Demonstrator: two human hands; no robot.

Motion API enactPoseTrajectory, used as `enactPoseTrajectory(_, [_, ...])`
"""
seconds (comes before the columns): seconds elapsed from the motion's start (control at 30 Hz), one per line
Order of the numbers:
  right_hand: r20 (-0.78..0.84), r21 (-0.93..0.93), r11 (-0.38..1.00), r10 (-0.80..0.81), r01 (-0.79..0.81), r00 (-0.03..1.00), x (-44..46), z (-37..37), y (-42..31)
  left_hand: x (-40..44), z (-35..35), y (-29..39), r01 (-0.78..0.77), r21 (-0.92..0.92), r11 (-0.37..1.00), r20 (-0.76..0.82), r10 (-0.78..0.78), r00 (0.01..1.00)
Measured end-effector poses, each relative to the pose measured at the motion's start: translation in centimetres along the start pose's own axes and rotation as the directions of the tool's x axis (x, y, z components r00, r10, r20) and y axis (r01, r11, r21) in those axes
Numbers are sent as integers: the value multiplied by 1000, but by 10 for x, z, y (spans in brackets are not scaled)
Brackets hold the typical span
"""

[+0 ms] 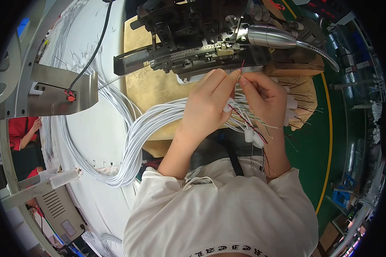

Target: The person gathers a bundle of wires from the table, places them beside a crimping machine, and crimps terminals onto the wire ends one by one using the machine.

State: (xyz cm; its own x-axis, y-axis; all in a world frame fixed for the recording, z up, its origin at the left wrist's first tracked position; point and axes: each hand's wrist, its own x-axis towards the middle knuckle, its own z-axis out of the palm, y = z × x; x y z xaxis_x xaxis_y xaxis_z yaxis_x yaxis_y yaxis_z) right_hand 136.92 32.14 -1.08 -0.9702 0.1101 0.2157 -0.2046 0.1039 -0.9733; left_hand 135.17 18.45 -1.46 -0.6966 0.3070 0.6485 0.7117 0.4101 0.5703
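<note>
My left hand (206, 98) is closed around the end of a white cable (228, 105), its thumb and forefinger together near a thin red wire (242, 65) that points up. My right hand (268, 95) pinches the same thin wire from the other side, fingertips nearly touching the left ones. Below the hands hang twisted red, black and green wire ends (246, 118) and white sleeves (258, 139). A thick bundle of white cables (135, 132) curves in from the left. Just beyond my fingertips stands a dark metal machine (188, 55) that looks like a terminal crimper.
A silver lamp head (268, 36) on a flexible neck sits at the machine's right. More stripped cable ends (302, 100) lie at the worktop's right edge. A metal bracket (64, 92) stands left. A person in red (23, 132) is at far left. A yellow line (329, 141) crosses the green floor.
</note>
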Motion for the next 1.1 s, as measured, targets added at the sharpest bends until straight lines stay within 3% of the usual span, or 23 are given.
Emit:
enactPoseTrajectory(0.07, [-3,-16,1000,-16,16,1000,1,1,1,0,0,-3,-5,16,1000,18,5,1000])
enactPoseTrajectory(0.17, [-4,-7,1000,-5,5,1000,4,3,-1,0,1,4,140,-86,986,-67,-146,987])
enactPoseTrajectory(0.27, [-19,34,999,-1,2,1000,7,10,1,-4,-2,5,220,-283,934,-76,-251,965])
enactPoseTrajectory(0.37, [-51,64,998,-12,15,999,16,16,6,-9,3,-5,194,-400,896,-98,-252,963])
enactPoseTrajectory(0.43, [-105,3,997,-70,71,992,21,19,12,-11,7,-14,239,-523,818,-89,-331,939])
enactPoseTrajectory(0.6, [-102,150,988,48,-32,994,29,25,18,-22,10,-38,276,-733,622,-4,-410,912])
enactPoseTrajectory(0.73, [-104,229,968,132,-105,986,33,28,20,-26,10,-50,226,-718,658,34,-291,956])
enactPoseTrajectory(1.1, [76,346,913,203,-217,976,40,21,23,-28,9,-51,225,-776,589,58,-288,956])
